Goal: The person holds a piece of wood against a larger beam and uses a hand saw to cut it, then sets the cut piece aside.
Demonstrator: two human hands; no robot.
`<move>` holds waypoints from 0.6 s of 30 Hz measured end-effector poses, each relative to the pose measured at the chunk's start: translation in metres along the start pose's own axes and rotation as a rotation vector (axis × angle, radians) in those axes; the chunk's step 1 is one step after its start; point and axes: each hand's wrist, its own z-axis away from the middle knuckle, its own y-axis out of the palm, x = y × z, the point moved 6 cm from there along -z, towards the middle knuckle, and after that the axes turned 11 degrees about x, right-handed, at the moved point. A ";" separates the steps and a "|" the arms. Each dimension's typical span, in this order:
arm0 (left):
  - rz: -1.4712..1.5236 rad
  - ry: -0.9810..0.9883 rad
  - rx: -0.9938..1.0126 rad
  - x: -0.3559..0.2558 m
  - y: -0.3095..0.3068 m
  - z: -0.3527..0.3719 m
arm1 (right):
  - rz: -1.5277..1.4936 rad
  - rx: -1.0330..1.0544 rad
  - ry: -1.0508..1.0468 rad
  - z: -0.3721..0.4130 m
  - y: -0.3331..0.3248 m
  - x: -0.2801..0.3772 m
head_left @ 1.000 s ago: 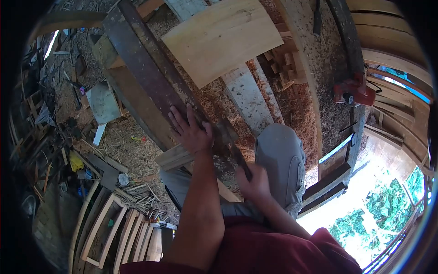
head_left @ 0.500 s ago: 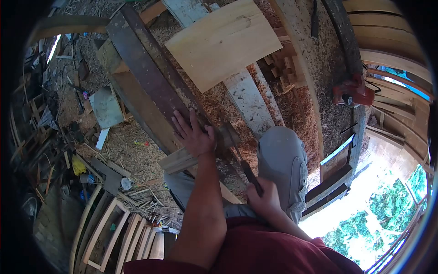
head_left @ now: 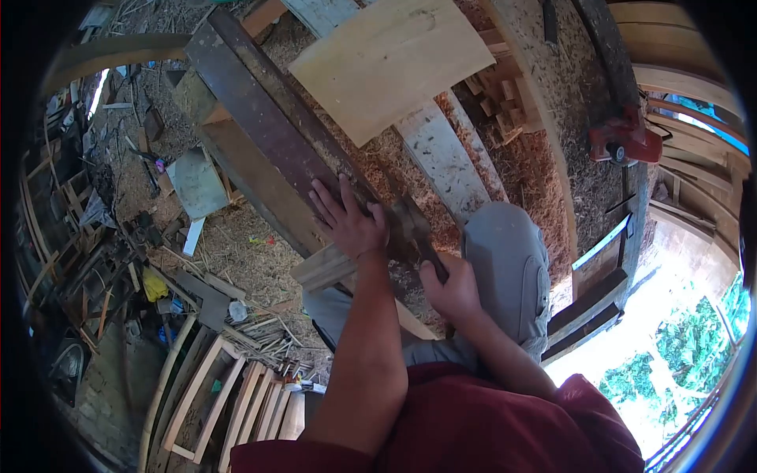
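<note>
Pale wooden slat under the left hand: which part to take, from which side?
Take the pale wooden slat by its free end, jutting past the dark wooden beam, from the lower-left side. The left hand lies flat over the rest, and the right hand holds a dark-handled tool beside it.

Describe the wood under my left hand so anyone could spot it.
Find the long dark beam slanting down from the top left. At its lower end the left hand lies flat on a short pale wood piece set crosswise; unlike the beam, it is light and juts out sideways.
</note>
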 end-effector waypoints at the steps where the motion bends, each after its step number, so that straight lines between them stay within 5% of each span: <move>1: 0.000 -0.002 -0.005 0.001 0.000 -0.001 | 0.023 0.020 0.037 0.005 -0.001 0.006; 5: -0.001 0.013 -0.005 0.001 0.003 -0.001 | 0.011 0.074 0.079 0.058 -0.018 0.008; 10: -0.010 -0.001 -0.012 0.001 0.001 0.003 | -0.080 -0.011 0.040 0.004 0.003 -0.005; 15: -0.007 -0.002 -0.005 0.001 0.002 0.000 | -0.001 0.096 0.101 0.073 -0.022 -0.002; 18: 0.011 0.016 -0.025 0.000 0.000 0.000 | -0.027 0.038 0.063 0.025 -0.007 0.000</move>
